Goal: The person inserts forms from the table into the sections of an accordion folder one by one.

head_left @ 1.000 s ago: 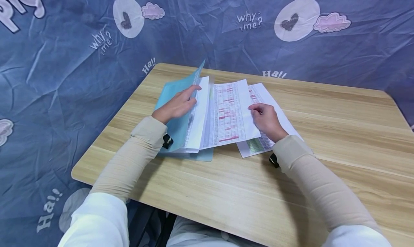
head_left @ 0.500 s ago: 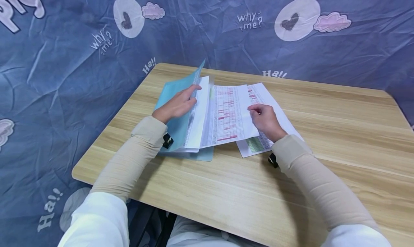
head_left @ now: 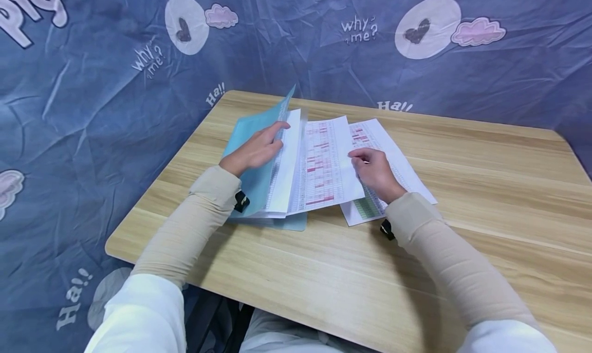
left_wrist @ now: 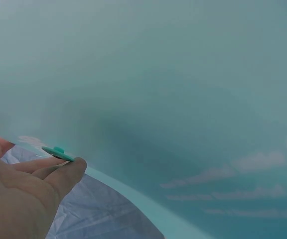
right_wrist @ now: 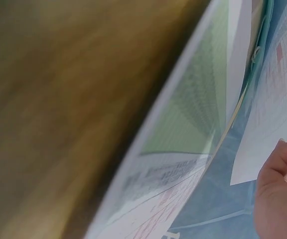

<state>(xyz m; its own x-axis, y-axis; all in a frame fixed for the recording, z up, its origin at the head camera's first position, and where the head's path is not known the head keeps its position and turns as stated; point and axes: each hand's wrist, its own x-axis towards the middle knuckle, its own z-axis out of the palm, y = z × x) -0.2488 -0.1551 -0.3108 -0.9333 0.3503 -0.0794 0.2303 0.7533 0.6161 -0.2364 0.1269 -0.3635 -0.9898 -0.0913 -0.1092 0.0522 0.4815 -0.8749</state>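
Note:
My left hand [head_left: 255, 147] holds back the raised cover of a teal document folder [head_left: 250, 123], its fingers reaching over the edge. White sheets [head_left: 289, 163] and a clear sleeve show inside. In the left wrist view, the fingers lie at the cover's edge beside a green snap button [left_wrist: 59, 152]. My right hand [head_left: 376, 174] pinches the right edge of a printed sheet [head_left: 324, 158] with red-marked table rows. That sheet's left side lies within the folder's opening. In the right wrist view, the thumb [right_wrist: 275, 169] is at the sheet's border.
Another printed sheet [head_left: 393, 152], with red rows and a green block, lies on the wooden table [head_left: 296, 271] under my right hand. A blue printed cloth [head_left: 296, 50] hangs behind and to the left. The table's front edge is close to my lap.
My right hand has moved slightly left with the printed sheet, so the sheet sits a little further toward the folder. My left hand keeps its place on the cover.

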